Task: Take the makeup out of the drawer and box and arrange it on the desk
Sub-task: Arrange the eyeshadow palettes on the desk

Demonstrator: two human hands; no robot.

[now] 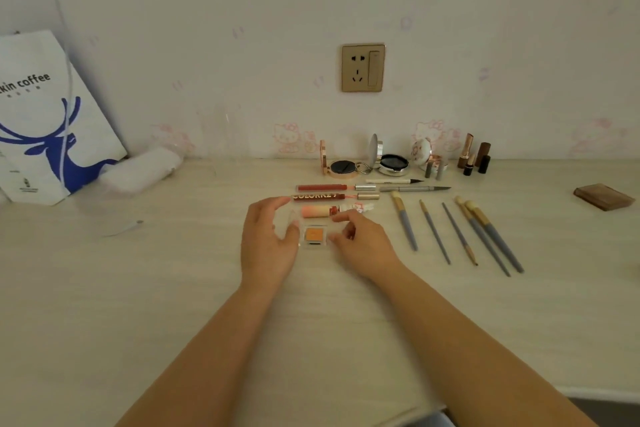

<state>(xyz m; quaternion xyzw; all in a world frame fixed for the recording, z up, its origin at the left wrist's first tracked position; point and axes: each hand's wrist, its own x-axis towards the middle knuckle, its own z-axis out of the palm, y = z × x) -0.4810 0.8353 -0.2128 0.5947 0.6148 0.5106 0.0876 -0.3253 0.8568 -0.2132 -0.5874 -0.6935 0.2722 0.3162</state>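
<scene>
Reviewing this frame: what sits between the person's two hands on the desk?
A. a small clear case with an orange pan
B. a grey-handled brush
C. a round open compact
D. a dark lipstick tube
A: the small clear case with an orange pan lies on the desk between the left hand and right hand, fingertips at its edges.

Eyeshadow pan [313, 235] on desk [173, 288], brushes [460, 232] right, compacts [367, 163] behind
</scene>
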